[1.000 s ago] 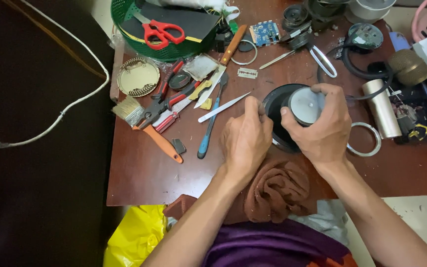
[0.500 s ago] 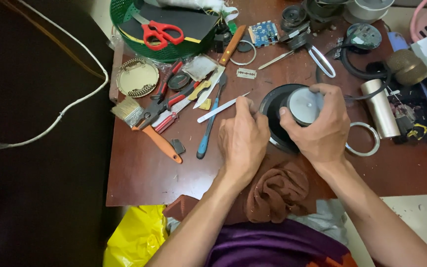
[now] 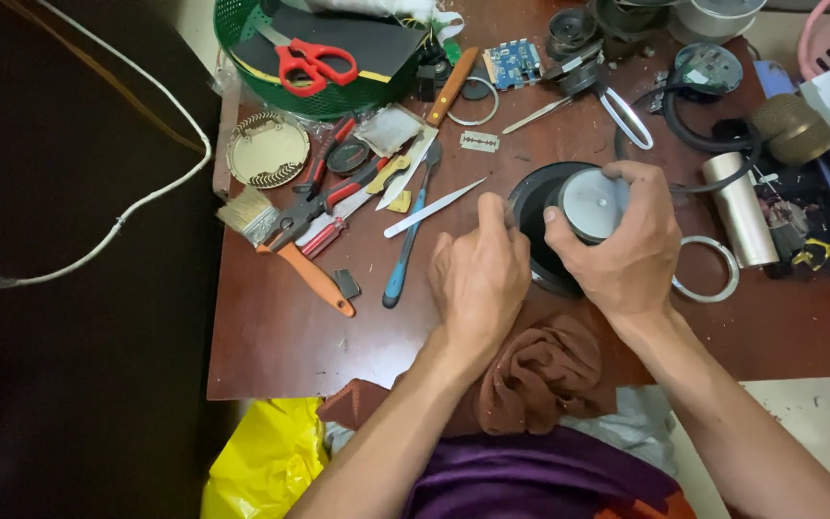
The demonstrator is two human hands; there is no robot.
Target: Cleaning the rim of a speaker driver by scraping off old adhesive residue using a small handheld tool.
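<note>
On the brown table, the left hand has slid a little up the left rim of the round black speaker, fingers pressed on it, while the right hand stays wrapped around the speaker's silver middle, so both hands keep working on it.

I see a reddish-brown wooden table crowded with tools. A green basket sits at its far edge, a round brass grille just beside it. Nearer lie a paintbrush, red-handled pliers, an orange-handled tool and a blue-handled tool. A black speaker rests mid-table, a metal cylinder and a white ring to its right, a brown cloth at the near edge
</note>
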